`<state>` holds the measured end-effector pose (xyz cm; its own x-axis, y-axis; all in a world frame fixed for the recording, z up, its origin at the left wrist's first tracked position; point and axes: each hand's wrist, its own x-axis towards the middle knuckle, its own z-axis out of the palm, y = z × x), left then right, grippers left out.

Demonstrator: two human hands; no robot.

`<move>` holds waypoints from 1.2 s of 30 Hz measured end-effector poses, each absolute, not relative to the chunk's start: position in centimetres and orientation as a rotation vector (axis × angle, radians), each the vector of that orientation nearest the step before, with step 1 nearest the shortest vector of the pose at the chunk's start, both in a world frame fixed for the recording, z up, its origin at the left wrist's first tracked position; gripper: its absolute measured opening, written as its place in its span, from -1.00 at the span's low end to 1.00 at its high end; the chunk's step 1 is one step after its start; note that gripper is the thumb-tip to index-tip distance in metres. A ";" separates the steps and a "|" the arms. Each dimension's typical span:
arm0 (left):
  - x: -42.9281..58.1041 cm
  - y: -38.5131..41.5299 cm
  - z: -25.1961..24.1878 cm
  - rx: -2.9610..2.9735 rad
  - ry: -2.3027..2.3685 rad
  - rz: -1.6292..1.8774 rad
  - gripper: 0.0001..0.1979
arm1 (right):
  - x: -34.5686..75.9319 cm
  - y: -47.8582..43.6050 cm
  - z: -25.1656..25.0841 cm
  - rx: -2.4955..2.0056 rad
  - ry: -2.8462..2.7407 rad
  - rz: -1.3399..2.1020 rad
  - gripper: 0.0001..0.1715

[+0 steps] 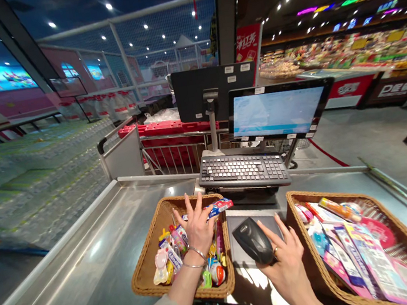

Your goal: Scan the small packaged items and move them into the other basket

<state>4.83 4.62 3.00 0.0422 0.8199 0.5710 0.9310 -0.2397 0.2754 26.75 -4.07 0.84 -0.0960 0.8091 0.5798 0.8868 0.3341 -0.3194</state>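
My left hand (198, 227) is over the left wicker basket (143, 263), its other fingers spread. Its thumb side grips a small blue, red and white packet (220, 206) near the basket's far right corner. Below the hand lie mixed small sweets and toys, among them a pale pink spoon-shaped piece (161, 265) and an orange-and-white ball (217, 273). My right hand (286, 257) holds a black barcode scanner (253, 241) between the two baskets; the hand hides part of its grip. The scanner's head points up and left.
A right wicker basket (332, 276) holds several flat packets and sweets. Behind the scanner stand a black keyboard (244, 169), a lit monitor (277, 111) and a second screen (194, 92) turned away. The metal counter (100, 259) has a raised edge; stacked bottles (40, 187) stand left.
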 end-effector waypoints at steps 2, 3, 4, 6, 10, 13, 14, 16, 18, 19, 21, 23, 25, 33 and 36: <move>4.9 4.6 3.1 -2.134 -1.814 -0.980 -0.77 | 26.8 -4.2 1.0 -1.486 -1.902 -0.142 -0.74; 5.0 4.6 3.1 -2.132 -1.812 -0.982 -0.77 | 26.8 -4.2 1.0 -1.487 -1.895 -0.141 -0.73; 5.0 4.6 3.2 -2.132 -1.810 -0.981 -0.78 | 26.8 -4.3 1.1 -1.491 -1.889 -0.140 -0.72; 5.1 4.7 3.3 -2.134 -1.805 -0.977 -0.78 | 26.9 -4.4 1.1 -1.501 -1.872 -0.141 -0.69; 5.4 4.8 3.5 -2.143 -1.785 -0.986 -0.78 | 27.1 -4.4 1.1 -1.510 -1.832 -0.180 -0.68; 5.9 5.0 3.5 -2.138 -1.732 -1.045 -0.78 | 27.4 -4.4 1.3 -1.507 -1.806 -0.228 -0.65; 6.1 5.0 3.6 -2.133 -1.713 -1.070 -0.78 | 27.5 -4.4 1.3 -1.504 -1.797 -0.247 -0.63; 6.6 5.1 3.6 -2.130 -1.683 -1.116 -0.78 | 27.7 -4.4 1.5 -1.497 -1.776 -0.286 -0.60; 7.0 5.3 3.7 -2.144 -1.655 -1.144 -0.78 | 28.1 -4.5 1.7 -1.493 -1.758 -0.315 -0.59; 7.3 5.4 3.7 -2.150 -1.641 -1.155 -0.78 | 28.2 -4.5 1.8 -1.494 -1.752 -0.326 -0.59; 7.7 5.6 3.7 -2.161 -1.612 -1.166 -0.79 | 28.6 -4.6 1.8 -1.506 -1.745 -0.343 -0.60; 8.2 5.9 3.7 -2.171 -1.590 -1.165 -0.80 | 29.0 -4.7 1.7 -1.524 -1.738 -0.362 -0.60; 8.7 6.1 3.8 -2.186 -1.567 -1.150 -0.79 | 29.3 -4.9 1.6 -1.547 -1.725 -0.374 -0.60; 10.9 6.5 4.3 -2.277 -1.482 -1.147 -0.81 | 30.7 -5.8 1.2 -1.650 -1.641 -0.358 -0.54; 11.8 6.6 4.4 -2.297 -1.452 -1.170 -0.83 | 31.2 -6.1 1.2 -1.667 -1.615 -0.375 -0.53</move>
<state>11.82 6.62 4.42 0.2123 0.6836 0.6983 0.8274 -0.5059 0.2437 31.19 -6.09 1.25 0.1528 0.7164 0.6807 0.9429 0.1006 -0.3175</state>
